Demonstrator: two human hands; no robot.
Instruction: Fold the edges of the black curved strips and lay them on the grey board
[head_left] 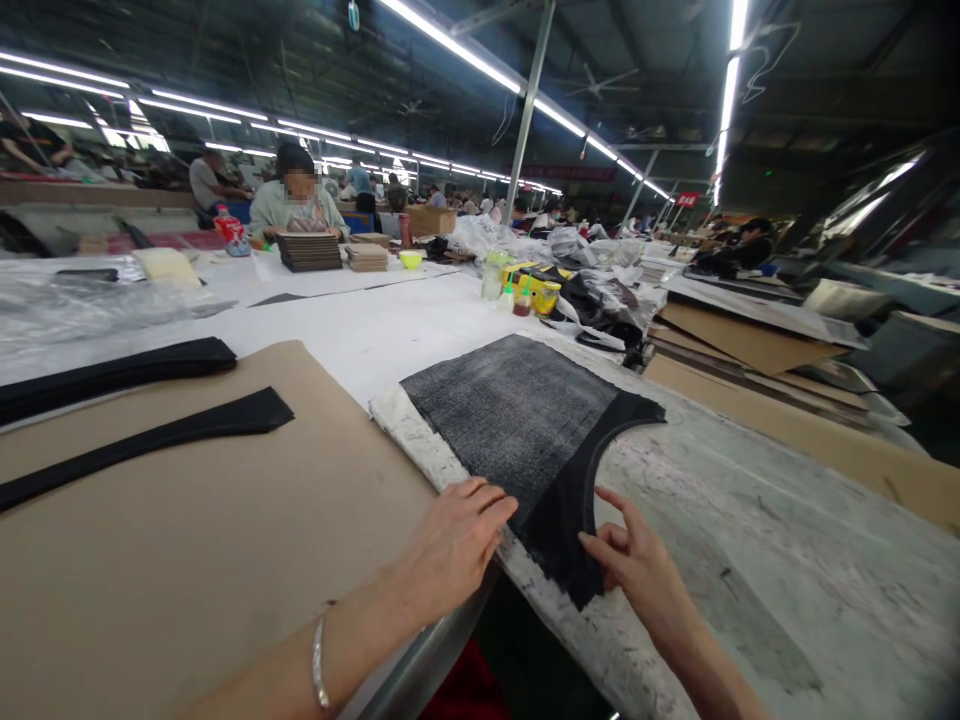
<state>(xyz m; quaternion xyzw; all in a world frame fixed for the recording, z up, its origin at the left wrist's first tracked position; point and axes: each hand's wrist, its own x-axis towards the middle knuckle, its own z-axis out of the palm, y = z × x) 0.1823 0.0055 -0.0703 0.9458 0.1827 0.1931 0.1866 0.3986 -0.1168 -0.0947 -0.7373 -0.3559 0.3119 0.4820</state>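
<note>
A dark cut panel [510,410] lies on the stained whitish work surface [757,540] in front of me. Its main part is grey and grainy; a smooth black band [577,500] follows its concave curved edge. My left hand [465,525] is closed at the panel's near left edge, fingers together, thumb underneath and partly hidden. At the curved edge on the right, my right hand [634,555] holds the band with thumb and index finger, the other fingers curled. Whether the panel is leather or fabric I cannot tell.
To the left, long black strips [202,420] lie on a brown board [337,560]. Small glue-like bottles [523,297] and a yellow box [536,283] stand beyond the panel. Cardboard sheets [750,330] are stacked at right. Across the table sits a co-worker [296,205] behind stacked dark pieces [309,252].
</note>
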